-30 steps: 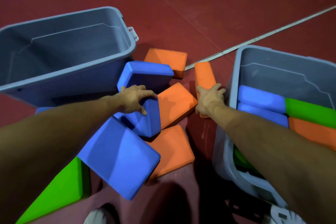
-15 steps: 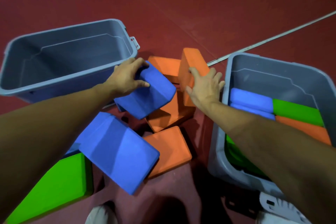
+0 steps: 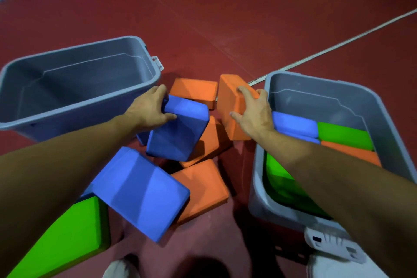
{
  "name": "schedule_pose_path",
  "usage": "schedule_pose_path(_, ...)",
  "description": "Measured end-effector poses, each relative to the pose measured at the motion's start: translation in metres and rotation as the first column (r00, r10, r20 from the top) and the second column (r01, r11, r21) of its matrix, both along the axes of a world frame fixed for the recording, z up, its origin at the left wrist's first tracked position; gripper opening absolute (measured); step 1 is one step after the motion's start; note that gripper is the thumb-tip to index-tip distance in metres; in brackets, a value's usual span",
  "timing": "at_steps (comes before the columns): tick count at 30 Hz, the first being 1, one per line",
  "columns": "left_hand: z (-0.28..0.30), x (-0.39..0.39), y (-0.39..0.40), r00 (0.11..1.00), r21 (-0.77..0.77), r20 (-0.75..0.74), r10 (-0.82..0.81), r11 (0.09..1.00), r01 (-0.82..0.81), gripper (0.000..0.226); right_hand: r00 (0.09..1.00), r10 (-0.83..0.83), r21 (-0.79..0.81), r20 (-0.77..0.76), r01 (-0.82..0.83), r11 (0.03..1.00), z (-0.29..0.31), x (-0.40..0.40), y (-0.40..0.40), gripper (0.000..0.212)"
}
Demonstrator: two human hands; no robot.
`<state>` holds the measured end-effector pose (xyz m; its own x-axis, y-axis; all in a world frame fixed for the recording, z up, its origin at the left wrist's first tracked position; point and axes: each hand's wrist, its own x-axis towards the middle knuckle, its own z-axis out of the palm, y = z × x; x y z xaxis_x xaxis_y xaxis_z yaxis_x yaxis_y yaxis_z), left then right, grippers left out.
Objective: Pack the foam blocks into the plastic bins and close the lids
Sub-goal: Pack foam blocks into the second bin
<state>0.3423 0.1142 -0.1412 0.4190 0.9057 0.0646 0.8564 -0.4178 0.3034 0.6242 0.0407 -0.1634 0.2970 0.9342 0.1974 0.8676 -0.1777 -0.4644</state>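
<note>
My left hand (image 3: 147,109) grips the top end of a blue foam block (image 3: 178,131), lifted and tilted over the pile between the bins. My right hand (image 3: 253,113) grips an orange foam block (image 3: 230,99) held on edge beside the right bin. The left grey plastic bin (image 3: 79,81) has nothing inside. The right grey plastic bin (image 3: 370,106) holds blue, green and orange blocks. On the floor lie more orange blocks (image 3: 200,187), a large blue block (image 3: 137,192) and a green block (image 3: 67,235).
Red floor with a white line (image 3: 338,47) running to the upper right. A white latch piece (image 3: 334,244) sits at the right bin's near end. My shoe (image 3: 119,266) shows at the bottom edge. No lids are in view.
My left hand picked the blue block off the pile and raised it toward the left bin. My right hand tipped the orange block up on edge and lifted it toward the right bin.
</note>
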Motion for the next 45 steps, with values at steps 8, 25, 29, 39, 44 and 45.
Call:
schedule_pose_path(8,0.011,0.021,-0.008,0.99,-0.08,-0.141,0.007,0.997,-0.018,0.083,0.996,0.042,0.046,-0.085,-0.038,0.998,0.003,-0.003,0.001,0.084)
schedule_pose_path(25,0.085,0.104,-0.016,0.997,0.363,0.037,-0.062,0.931,0.044,0.075,0.996,0.022,0.485,-0.087,0.023,0.874,0.098,0.058,-0.006,0.094)
schedule_pose_path(29,0.114,0.14,-0.026,0.99,0.421,0.094,-0.109,0.905,0.06,0.076,0.998,-0.001,0.506,0.068,-0.034,0.862,0.113,0.105,-0.025,0.093)
schedule_pose_path(39,0.144,0.235,-0.037,0.936,0.396,0.299,-0.186,0.917,0.055,0.069,0.984,-0.063,0.428,0.168,-0.015,0.904,0.112,0.216,-0.082,0.098)
schedule_pose_path(44,0.137,0.28,-0.039,0.901,0.344,0.367,-0.232,0.934,0.1,0.072,0.987,-0.067,0.403,0.148,0.002,0.915,0.101,0.255,-0.109,0.094)
schedule_pose_path(45,0.136,0.289,-0.039,0.896,0.34,0.37,-0.248,0.933,0.117,0.072,0.987,-0.067,0.389,0.145,0.006,0.921,0.098,0.262,-0.114,0.094)
